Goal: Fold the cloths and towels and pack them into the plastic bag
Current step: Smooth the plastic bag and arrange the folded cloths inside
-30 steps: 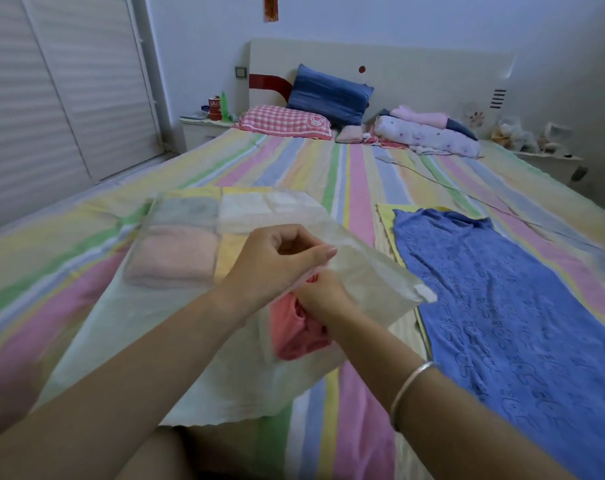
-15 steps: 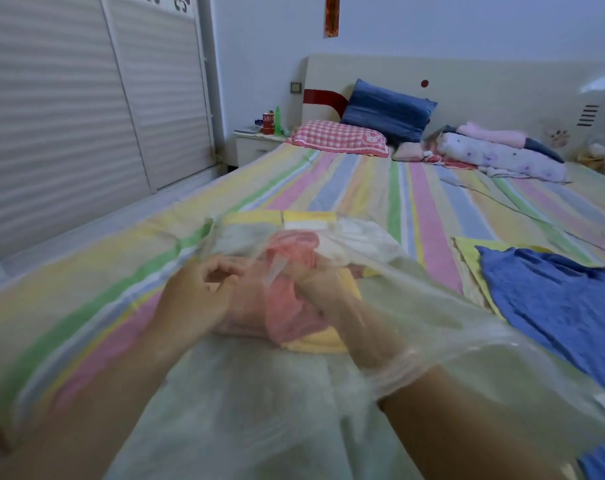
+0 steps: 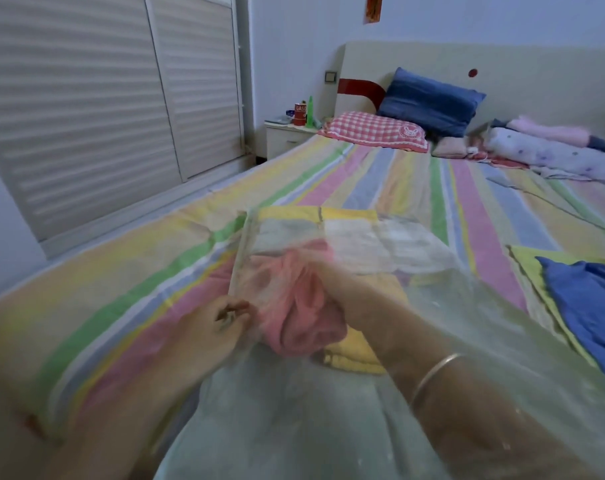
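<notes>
Right hand is inside the plastic bag gripping the pink cloth; the folded stack sits just above it, mid-frame. Left hand pinches the bag's edge.

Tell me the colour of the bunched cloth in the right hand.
Pink. The bunched cloth, inside the clear plastic bag, shows best in the head view.

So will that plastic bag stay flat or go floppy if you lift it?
Probably floppy: the plastic bag sags and wrinkles over the right hand. Likely light and a bit slippery too, being thin enough to show the pink cloth through it.
</notes>
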Motion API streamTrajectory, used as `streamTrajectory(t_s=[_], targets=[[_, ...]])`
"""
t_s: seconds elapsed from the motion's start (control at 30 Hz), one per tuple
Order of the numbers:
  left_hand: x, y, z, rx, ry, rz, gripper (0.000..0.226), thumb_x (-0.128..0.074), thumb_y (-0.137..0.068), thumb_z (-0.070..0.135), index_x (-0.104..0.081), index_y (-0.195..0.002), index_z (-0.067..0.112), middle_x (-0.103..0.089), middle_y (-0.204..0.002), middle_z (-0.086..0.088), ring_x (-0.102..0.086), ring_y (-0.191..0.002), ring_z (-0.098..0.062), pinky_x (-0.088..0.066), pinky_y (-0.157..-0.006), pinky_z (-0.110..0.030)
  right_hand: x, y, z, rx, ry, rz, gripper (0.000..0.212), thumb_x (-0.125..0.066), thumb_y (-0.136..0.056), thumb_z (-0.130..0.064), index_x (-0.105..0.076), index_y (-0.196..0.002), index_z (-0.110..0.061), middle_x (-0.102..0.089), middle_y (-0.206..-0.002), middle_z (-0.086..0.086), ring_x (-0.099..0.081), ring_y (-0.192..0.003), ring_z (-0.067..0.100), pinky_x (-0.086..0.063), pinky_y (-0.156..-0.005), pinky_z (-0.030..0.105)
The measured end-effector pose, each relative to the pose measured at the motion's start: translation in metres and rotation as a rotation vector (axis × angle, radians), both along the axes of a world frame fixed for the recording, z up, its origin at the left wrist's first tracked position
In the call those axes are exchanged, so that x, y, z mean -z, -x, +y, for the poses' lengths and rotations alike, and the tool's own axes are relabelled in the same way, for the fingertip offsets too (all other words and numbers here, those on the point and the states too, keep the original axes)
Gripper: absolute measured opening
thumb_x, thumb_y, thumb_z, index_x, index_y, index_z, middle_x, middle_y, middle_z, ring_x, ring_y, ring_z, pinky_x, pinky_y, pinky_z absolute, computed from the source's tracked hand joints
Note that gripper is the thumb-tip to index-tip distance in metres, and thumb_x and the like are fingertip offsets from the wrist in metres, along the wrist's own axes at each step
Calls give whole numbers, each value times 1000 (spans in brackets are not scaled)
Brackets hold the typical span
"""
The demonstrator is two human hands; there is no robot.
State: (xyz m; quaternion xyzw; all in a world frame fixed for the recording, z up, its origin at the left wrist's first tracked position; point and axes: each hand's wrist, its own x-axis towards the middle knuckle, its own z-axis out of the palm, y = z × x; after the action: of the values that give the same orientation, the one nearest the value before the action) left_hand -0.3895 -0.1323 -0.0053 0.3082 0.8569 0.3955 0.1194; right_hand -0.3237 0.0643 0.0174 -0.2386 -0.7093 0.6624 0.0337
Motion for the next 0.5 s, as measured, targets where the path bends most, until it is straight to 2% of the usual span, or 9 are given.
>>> streamTrajectory(t_s=[0.03,0.07,0.13,0.17,0.23,0.3,0.37,0.43,0.5], targets=[[-1,-1,1,-3,9,-3,18,-59,-93,26,-67,-109,30,-67,-111,13,-60,-108,-7,-44,-99,-29,1,-6,11,47,-3,40,12,-53,-94,-32,-62,-91,-26,-68,-90,-4,-66,-84,16,-56,-82,32],[-1,-2,2,-7,17,-6,16,-59,-93,27,-67,-106,31,-67,-109,13,-60,-106,-7,-45,-97,-28,8,-10,22,92,-45,67,10,-56,-92,-34,-63,-94,-27,-68,-95,-3,-67,-88,18,-57,-84,35],[0,-3,3,-21,35,-20,13,-60,-92,28,-66,-101,33,-67,-106,14,-61,-105,-7,-46,-95,-27,19,-21,47,210,-93,33,45,-70,-72,-55,-66,-107,-26,-68,-111,4,-66,-103,26,-56,-86,43],[2,-3,3,-23,34,-31,11,-61,-92,27,-66,-99,34,-68,-106,14,-61,-105,-7,-47,-95,-28,23,-27,53,258,-42,6,61,-74,-61,-53,-65,-113,-22,-66,-118,7,-65,-105,26,-58,-81,41],[5,-2,1,-18,23,-42,13,-62,-91,25,-64,-93,37,-69,-106,12,-62,-105,-8,-47,-97,-30,32,-32,60,291,-100,-39,67,-80,-55,-39,-65,-116,-15,-66,-119,7,-66,-93,14,-55,-67,25],[6,-2,-1,-22,16,-45,17,-62,-91,23,-62,-88,40,-69,-105,11,-62,-104,-10,-48,-97,-32,26,-42,50,258,-321,-126,42,-71,-76,-20,-64,-117,-15,-64,-118,3,-58,-73,-3,-46,-57,11],[7,-3,-2,-28,28,-41,17,-62,-91,23,-61,-89,40,-68,-105,11,-62,-106,-11,-47,-97,-33,26,-44,39,173,-657,-144,30,-53,-93,-8,-61,-122,-9,-61,-122,8,-45,-64,-8,-34,-50,-1],[9,-2,-3,-34,35,-35,15,-62,-91,23,-62,-92,38,-68,-106,10,-61,-108,-12,-47,-98,-34,30,-43,24,149,-877,-95,28,-43,-98,-14,-63,-118,-7,-60,-117,9,-40,-69,-7,-32,-58,0],[9,-1,-4,-41,26,-40,14,-63,-90,23,-63,-91,37,-69,-108,9,-61,-110,-12,-46,-99,-34,33,-40,9,197,-1191,-118,31,-39,-95,-24,-66,-107,-16,-61,-113,7,-57,-91,9,-37,-81,15]])
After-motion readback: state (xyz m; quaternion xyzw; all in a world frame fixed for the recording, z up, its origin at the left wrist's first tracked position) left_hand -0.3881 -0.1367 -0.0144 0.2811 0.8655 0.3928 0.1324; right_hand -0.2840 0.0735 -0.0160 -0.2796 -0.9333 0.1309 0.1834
